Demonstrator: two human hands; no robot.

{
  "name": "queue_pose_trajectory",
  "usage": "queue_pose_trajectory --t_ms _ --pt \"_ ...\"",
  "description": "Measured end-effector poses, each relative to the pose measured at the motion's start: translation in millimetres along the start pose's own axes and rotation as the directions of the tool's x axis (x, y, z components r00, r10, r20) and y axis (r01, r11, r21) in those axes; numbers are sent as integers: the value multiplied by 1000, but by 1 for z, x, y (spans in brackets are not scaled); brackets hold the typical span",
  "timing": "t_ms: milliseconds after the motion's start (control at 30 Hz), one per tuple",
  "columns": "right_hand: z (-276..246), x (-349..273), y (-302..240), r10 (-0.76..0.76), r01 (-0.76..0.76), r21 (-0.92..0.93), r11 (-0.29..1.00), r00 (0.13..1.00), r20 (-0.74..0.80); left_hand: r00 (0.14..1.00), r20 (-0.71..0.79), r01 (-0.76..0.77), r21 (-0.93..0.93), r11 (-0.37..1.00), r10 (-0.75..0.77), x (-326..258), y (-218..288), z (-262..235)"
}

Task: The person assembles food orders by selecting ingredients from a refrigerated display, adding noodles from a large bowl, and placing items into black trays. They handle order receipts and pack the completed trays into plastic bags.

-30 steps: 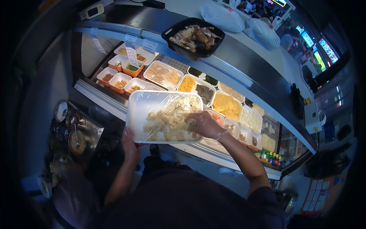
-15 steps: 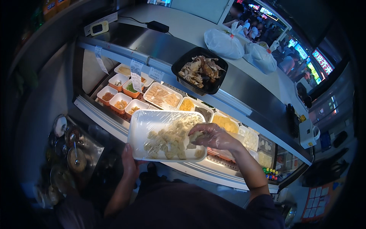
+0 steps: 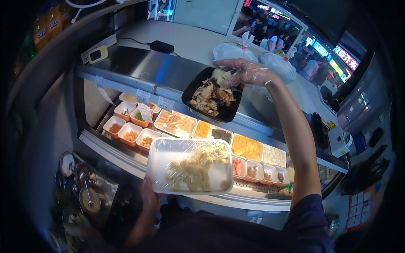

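My left hand [image 3: 150, 198] grips the lower left edge of a white tray [image 3: 158, 164], its thumb at the side. Clear film stretches over part of the tray, and pale, crumpled food pieces lie in its middle and right. In a clear plastic glove, my right hand [image 3: 253, 72] is over a black container [image 3: 192, 86]. Between its thumb and fingers is a small bunch of the same pale food [image 3: 221, 76]. Brown and whitish cooked pieces [image 3: 209, 99] fill much of the container, which rests on the metal ledge.
Below the ledge, a lit display case holds white-and-orange tubs [image 3: 129, 133] and trays of food [image 3: 247, 146]. Tied white plastic bags [image 3: 276, 65] stand on the counter behind. Metal lids and pots [image 3: 88, 198] are at lower left. People [image 3: 274, 40] stand beyond the window.
My right hand has gone from the white tray up to the black container, carrying pale food. The tray sits slightly lower in view, still in my left hand.
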State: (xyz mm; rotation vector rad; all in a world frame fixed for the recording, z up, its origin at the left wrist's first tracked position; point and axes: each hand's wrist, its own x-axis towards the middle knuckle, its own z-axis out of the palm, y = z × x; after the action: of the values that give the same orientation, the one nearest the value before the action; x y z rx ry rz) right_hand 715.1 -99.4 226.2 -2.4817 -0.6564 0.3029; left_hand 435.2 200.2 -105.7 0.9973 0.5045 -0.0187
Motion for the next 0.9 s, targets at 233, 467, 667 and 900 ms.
queue_pose_trajectory --t_ms 233,467,667,900 --pt "-19 12 34 13 -6 223 975 999 -34 996 -85 -25 -90 996 18 8 2 -13" --pt "-15 8 40 119 72 409 910 899 -422 996 -84 -15 -100 995 7 24 6 -19" --pt "15 -45 -1 -123 188 86 978 864 -489 988 -152 7 -87 996 -20 27 11 -15" --pt "46 -69 -7 -190 303 162 939 851 -490 994 -109 -44 -141 989 29 56 -21 -31"
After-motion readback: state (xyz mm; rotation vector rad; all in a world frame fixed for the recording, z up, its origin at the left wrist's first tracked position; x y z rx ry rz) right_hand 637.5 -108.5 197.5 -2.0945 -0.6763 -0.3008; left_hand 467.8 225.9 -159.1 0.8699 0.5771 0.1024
